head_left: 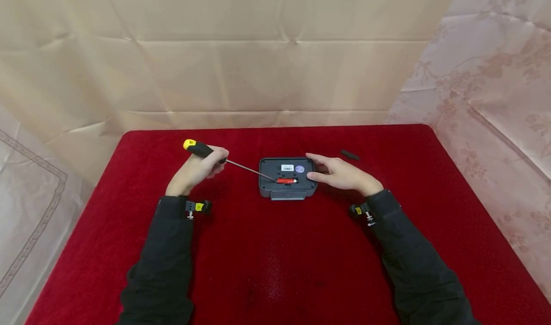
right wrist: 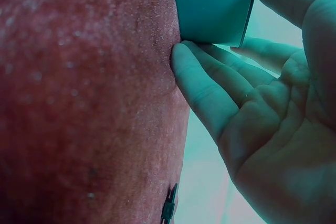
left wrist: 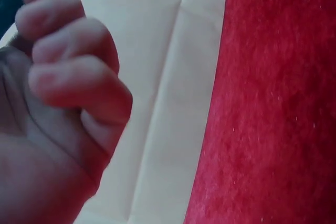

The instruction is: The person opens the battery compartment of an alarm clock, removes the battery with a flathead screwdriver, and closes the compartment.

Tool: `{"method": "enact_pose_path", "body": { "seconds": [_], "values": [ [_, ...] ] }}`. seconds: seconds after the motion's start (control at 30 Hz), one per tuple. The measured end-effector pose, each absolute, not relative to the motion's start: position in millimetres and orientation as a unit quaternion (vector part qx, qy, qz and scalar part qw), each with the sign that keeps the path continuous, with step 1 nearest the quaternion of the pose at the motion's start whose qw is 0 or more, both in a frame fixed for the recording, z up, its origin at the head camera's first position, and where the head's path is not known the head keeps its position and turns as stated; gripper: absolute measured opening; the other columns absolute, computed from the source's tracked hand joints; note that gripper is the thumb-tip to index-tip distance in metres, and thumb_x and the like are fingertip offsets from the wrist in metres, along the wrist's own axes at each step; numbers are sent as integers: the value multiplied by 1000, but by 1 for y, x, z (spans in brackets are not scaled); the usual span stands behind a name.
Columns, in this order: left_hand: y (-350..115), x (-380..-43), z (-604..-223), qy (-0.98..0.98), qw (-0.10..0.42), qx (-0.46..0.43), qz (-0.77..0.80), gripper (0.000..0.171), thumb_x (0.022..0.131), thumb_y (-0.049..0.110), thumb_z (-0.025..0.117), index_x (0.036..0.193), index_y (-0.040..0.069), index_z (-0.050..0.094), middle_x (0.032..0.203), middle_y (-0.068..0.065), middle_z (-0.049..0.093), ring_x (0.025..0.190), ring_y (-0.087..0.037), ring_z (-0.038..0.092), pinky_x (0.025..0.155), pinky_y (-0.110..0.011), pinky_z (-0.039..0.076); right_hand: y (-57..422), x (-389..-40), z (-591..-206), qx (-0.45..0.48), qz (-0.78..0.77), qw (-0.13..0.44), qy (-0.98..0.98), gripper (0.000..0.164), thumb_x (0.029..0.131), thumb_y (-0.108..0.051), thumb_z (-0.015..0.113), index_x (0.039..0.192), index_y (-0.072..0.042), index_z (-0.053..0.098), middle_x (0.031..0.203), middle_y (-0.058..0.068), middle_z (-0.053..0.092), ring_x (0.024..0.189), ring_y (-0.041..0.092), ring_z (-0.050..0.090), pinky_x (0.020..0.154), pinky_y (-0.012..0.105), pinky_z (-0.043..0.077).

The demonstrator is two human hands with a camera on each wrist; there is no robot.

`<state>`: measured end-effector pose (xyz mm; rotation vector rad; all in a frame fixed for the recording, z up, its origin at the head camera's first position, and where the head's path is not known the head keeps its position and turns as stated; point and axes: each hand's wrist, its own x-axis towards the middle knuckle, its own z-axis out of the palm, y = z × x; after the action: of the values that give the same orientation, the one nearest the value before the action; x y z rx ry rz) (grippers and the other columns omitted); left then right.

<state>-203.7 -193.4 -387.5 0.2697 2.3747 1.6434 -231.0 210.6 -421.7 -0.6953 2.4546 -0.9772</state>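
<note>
My left hand (head_left: pixel 202 169) grips a screwdriver (head_left: pixel 200 149) by its black and yellow handle, its fingers curled in the left wrist view. The thin metal shaft slants down to the right, and its tip meets the left end of a red battery (head_left: pixel 286 181). That battery lies in the open compartment of a dark grey boxy device (head_left: pixel 269 167), which rests with its labelled side up. At the device's right side, my right hand (head_left: pixel 344 172) holds it, thumb on the near part of the edge and fingers at the far corner. In the right wrist view, the fingertips (right wrist: pixel 184 59) touch the device's side (right wrist: pixel 215 9).
A small black strip (head_left: pixel 349 154), like a battery cover, lies on the red cloth (head_left: pixel 275 248) beyond the right hand. A beige hanging cloth (head_left: pixel 275 76) stands behind the table's far edge. Patterned cloth (head_left: pixel 495 100) hangs at the right.
</note>
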Motion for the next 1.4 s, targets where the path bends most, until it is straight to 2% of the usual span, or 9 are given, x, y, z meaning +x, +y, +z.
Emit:
{"method": "enact_pose_path", "body": {
  "seconds": [0.13,0.2,0.3,0.43,0.53,0.63,0.87,1.1,1.4],
  "values": [
    [-199,-203,-386,831,149,52,534,52,97,46,63,126,3,62,126,-21,62,112,-42,63,101,-52,48,212,-230,-422,-248,-346,201,882,75,97,-34,70,159,-11,34,146,14,52,128,31,55,104,48,47],
    [-202,-202,-386,835,152,48,526,56,95,49,65,128,3,63,128,-21,61,112,-43,62,101,-54,47,212,-230,-422,-247,-345,201,883,76,96,-34,70,159,-11,33,147,14,51,129,31,55,104,48,47],
    [-205,-202,-386,840,145,47,520,55,93,52,66,121,5,65,121,-22,63,106,-44,63,97,-55,49,212,-230,-422,-247,-346,201,883,77,96,-35,70,159,-10,33,148,14,50,129,32,55,104,48,47],
    [-206,-205,-390,829,129,64,540,48,94,49,66,92,1,63,85,-13,62,87,-35,64,85,-51,53,213,-230,-421,-246,-349,201,882,77,96,-34,70,159,-9,33,148,15,50,129,33,54,104,49,46],
    [-205,-206,-393,817,120,85,558,51,96,46,63,76,-1,54,66,-8,51,73,-31,58,74,-47,53,213,-230,-421,-245,-349,201,882,77,96,-34,70,158,-10,33,148,15,51,129,33,54,104,49,47],
    [-205,-207,-394,813,117,90,563,49,97,45,62,73,3,53,64,-4,51,71,-32,57,69,-45,53,212,-230,-421,-246,-347,201,883,77,96,-34,70,159,-10,33,148,15,51,129,33,55,104,49,47],
    [-206,-206,-397,809,112,86,571,51,97,46,61,77,1,54,68,-5,53,79,-38,58,76,-49,54,213,-229,-420,-252,-350,200,880,77,96,-35,70,158,-8,33,147,17,51,128,34,55,104,50,46],
    [-206,-207,-399,803,107,83,580,48,98,47,60,79,2,55,69,-5,54,82,-37,60,80,-50,54,213,-230,-419,-248,-348,202,881,77,96,-36,70,159,-10,33,147,16,51,128,33,55,104,49,47],
    [-201,-207,-397,794,101,112,589,50,100,42,59,75,0,51,66,-6,48,67,-23,51,65,-43,50,214,-231,-420,-252,-352,201,879,77,96,-36,70,159,-9,33,148,17,50,129,34,55,105,50,46]
  ]
}}
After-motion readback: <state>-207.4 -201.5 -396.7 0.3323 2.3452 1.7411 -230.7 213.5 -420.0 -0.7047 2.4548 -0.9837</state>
